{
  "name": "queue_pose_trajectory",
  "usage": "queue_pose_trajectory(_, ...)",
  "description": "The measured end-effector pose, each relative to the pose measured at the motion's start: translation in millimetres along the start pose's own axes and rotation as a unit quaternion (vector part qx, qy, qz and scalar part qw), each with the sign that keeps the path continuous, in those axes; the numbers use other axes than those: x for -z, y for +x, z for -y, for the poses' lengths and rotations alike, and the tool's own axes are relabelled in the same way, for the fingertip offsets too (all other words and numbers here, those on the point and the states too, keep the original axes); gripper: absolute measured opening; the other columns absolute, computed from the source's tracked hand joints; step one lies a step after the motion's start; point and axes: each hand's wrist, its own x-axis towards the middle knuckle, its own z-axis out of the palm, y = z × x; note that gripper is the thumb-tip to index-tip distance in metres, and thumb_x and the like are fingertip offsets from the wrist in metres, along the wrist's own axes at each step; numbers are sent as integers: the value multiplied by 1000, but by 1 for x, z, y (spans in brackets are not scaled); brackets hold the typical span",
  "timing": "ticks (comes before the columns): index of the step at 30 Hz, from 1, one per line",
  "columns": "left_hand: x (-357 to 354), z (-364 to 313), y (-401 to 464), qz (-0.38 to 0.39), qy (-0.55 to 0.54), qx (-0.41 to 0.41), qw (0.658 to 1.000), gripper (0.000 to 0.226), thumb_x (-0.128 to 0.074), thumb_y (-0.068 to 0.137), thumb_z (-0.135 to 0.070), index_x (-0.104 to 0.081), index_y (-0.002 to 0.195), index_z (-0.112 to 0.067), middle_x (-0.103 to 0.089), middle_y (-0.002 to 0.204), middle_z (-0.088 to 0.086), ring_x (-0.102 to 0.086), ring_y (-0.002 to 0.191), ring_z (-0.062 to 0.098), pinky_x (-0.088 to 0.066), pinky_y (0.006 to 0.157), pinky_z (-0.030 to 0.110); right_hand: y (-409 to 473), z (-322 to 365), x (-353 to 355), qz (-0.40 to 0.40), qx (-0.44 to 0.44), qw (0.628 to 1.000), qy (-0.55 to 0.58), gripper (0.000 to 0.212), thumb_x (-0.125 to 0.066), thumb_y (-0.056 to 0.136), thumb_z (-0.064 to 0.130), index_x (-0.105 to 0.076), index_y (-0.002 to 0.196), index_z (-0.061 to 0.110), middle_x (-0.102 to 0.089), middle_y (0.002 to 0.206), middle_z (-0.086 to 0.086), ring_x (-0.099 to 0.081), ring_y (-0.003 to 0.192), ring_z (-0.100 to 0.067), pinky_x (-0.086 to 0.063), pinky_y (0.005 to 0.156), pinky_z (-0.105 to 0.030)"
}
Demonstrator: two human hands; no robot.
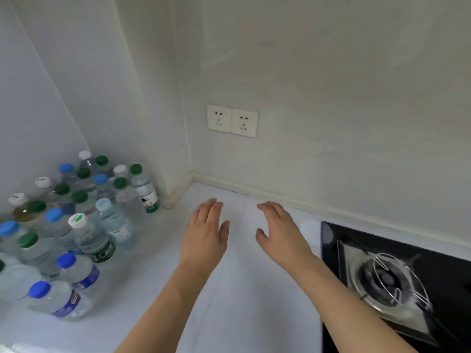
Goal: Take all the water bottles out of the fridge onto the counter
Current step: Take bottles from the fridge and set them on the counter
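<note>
Both hands reach out over the white tabletop (229, 301), palms down and holding nothing. The left hand (205, 235) has its fingers straight and close together, the grip slack; the right hand (280, 235) has its fingers slightly bent and spread, thumb out toward 9 o'clock, grip likewise apart. Whether the palms touch the surface cannot be told.

The water bottles (76, 225) stand upright in a tight cluster at 9 o'clock from the hands, filling the tabletop's left corner against the side wall (63, 85). Their caps are green, blue, pale blue and white. The cluster runs off the left edge of the view, and its nearest bottle (58, 300), with a blue cap and a blue and red label, stands near the tabletop's front edge.

At 3 o'clock a black glass hob (446, 271) is set into the tabletop; its left edge lies just beside the right forearm, and a steel burner (387, 278) with a wire pan support sits in it. Between the bottles and the hob is an open strip of tabletop that runs to the back wall at 12 o'clock, where a raised lip meets the surface. Two white sockets (232, 121) are mounted side by side on the back wall above.

One bottle at the back of the cluster (146, 189) carries a white, red and green label; its writing is too blurred to read, as are the other labels.
</note>
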Motion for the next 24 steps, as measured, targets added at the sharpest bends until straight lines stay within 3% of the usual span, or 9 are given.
queue_pose_trajectory(7,-52,-132,0,53,-21,-133,989,42,-68,89,-19,-58,127,-5,-58,134,12,-55,122,33,-51,97,45,-80,-99,80,-78,-125,989,-10,57,-56,88,14,-39,142,11,-38,146,-2,-40,131,-20,-33,107,-26)
queue_pose_trajectory(12,-80,-209,-14,92,-50,-188,976,44,-61,94,-24,-54,135,-9,-53,141,7,-48,130,27,-41,106,38,-144,-149,118,-109,-188,975,-36,56,-58,90,19,-38,143,18,-38,147,1,-40,132,-17,-38,106,-27)
queue_pose_trajectory(15,-95,-241,-21,115,-73,-218,966,43,-63,93,-23,-56,133,-8,-54,139,9,-50,129,29,-40,107,39,-173,-167,133,-117,-225,967,-36,55,-60,91,19,-39,142,20,-39,146,2,-41,132,-15,-33,110,-25)
queue_pose_trajectory(24,-136,-370,-31,214,-132,-393,884,48,-52,99,-29,-46,142,-9,-44,149,8,-38,138,26,-35,114,42,-267,-214,190,-234,-384,891,-65,57,-59,91,24,-39,144,14,-38,147,-2,-41,132,-19,-36,110,-32)
